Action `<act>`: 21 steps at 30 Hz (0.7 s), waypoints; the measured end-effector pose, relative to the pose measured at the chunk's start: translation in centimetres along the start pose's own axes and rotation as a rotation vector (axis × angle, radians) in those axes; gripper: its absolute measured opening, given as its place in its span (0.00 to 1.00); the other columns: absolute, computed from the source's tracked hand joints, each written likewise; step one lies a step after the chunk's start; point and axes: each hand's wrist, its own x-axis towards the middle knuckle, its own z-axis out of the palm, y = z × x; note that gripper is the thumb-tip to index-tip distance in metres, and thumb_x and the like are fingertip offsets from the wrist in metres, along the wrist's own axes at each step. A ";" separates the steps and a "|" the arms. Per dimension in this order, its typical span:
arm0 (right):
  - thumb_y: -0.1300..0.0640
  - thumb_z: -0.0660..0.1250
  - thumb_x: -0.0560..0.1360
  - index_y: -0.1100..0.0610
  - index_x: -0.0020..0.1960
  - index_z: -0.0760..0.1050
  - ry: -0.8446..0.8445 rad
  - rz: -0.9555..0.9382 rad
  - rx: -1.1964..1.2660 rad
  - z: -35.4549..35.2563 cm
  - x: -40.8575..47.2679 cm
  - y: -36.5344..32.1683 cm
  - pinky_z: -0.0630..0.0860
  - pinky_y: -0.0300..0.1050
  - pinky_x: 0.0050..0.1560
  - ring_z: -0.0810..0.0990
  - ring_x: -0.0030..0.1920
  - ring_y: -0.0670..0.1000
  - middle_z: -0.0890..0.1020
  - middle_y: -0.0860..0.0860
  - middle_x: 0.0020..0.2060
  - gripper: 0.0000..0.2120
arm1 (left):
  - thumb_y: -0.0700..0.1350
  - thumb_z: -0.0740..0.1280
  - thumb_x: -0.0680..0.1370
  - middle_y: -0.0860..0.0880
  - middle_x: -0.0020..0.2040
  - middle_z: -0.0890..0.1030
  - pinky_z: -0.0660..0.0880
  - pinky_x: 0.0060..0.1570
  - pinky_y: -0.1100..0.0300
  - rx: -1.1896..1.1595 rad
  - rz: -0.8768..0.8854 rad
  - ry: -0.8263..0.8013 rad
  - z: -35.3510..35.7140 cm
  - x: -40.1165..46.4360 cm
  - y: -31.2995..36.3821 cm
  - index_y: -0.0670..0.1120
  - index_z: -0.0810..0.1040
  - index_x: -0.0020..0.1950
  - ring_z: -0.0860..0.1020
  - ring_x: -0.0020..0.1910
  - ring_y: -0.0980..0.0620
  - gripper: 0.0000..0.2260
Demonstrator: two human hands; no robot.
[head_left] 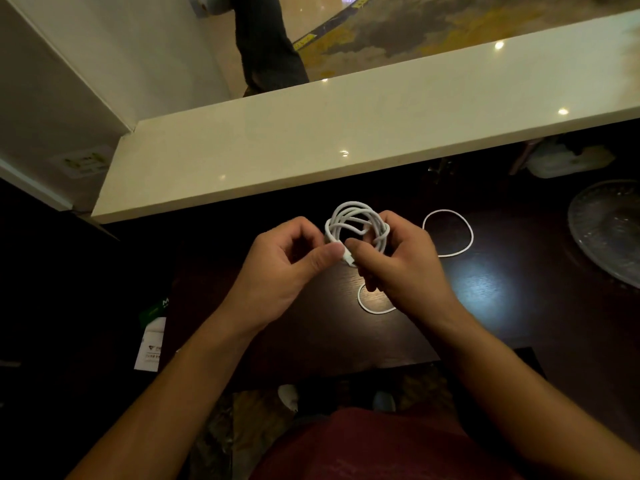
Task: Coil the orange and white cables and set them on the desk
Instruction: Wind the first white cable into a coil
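White cable [356,225] is bunched in a coil held over the desk [311,306]. Right hand [398,265] pinches the coil's near side; left hand [294,258] pinches the plug end w/ thumb. Loose tail runs right, so right hand's nearer.

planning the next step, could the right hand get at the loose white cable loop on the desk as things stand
Probably yes for reach: the loose loop lies just beyond the right hand with bare desk between. But both hands grip the white cable coil, so it isn't free.
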 end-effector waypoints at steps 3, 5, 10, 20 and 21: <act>0.65 0.72 0.77 0.59 0.42 0.74 -0.063 -0.009 0.065 -0.1 -0.2 -0.4 0.70 0.36 0.26 0.74 0.24 0.47 0.77 0.49 0.25 0.09 | 0.53 0.73 0.76 0.52 0.38 0.81 0.75 0.36 0.62 -0.009 -0.009 0.021 0.5 0.2 -0.3 0.50 0.79 0.51 0.77 0.36 0.56 0.10; 0.64 0.72 0.77 0.59 0.43 0.75 -0.089 -0.024 0.059 -0.1 -0.3 -0.6 0.70 0.35 0.26 0.75 0.25 0.45 0.77 0.48 0.26 0.07 | 0.49 0.69 0.77 0.51 0.39 0.82 0.76 0.37 0.63 0.006 -0.001 0.004 0.6 0.1 -0.3 0.44 0.80 0.53 0.78 0.36 0.56 0.09; 0.64 0.70 0.79 0.58 0.47 0.76 -0.183 0.010 0.123 -0.4 -0.5 -0.7 0.72 0.37 0.30 0.77 0.30 0.48 0.79 0.52 0.33 0.04 | 0.42 0.68 0.79 0.46 0.37 0.82 0.76 0.35 0.63 -0.041 0.011 0.070 0.9 -0.1 -0.4 0.39 0.78 0.52 0.80 0.34 0.54 0.06; 0.66 0.73 0.76 0.59 0.46 0.75 -0.270 0.000 0.171 -0.1 -0.6 0.0 0.73 0.36 0.32 0.77 0.33 0.46 0.78 0.50 0.35 0.08 | 0.45 0.69 0.80 0.44 0.42 0.82 0.81 0.32 0.45 0.117 0.098 0.108 0.7 -0.3 -0.4 0.46 0.75 0.52 0.83 0.38 0.43 0.04; 0.66 0.73 0.76 0.60 0.47 0.75 -0.287 -0.008 0.167 0.0 -0.6 0.0 0.73 0.36 0.33 0.77 0.34 0.46 0.79 0.49 0.36 0.07 | 0.46 0.69 0.80 0.46 0.42 0.82 0.81 0.33 0.46 0.163 0.118 0.134 0.8 -0.2 -0.4 0.49 0.75 0.52 0.83 0.38 0.45 0.04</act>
